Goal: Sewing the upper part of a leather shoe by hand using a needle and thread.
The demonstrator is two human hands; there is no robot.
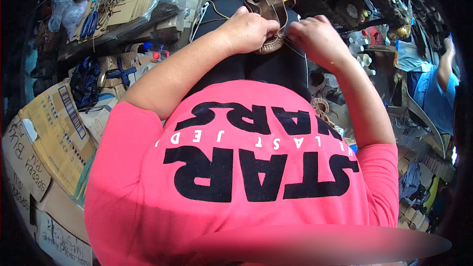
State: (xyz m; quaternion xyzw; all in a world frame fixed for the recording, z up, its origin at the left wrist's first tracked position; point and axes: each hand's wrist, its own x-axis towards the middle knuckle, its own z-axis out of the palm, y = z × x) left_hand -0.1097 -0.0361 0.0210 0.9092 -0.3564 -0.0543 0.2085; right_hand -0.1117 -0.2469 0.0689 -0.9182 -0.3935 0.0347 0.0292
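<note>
Resting between the person's dark-clad thighs point(276, 71), a brown leather shoe point(272, 11) points its rounded, puckered toe toward the body, long axis running nearly straight away to the open heel end. The left hand's point(249, 30) fingers close on its edge; the right hand's point(318, 38) curl beside the toe, their closure and hold unclear.

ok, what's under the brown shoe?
Black-clad legs show on both sides of the brown shoe. Whatever sits directly beneath is covered by the shoe, so I can't tell what it touches.
</note>
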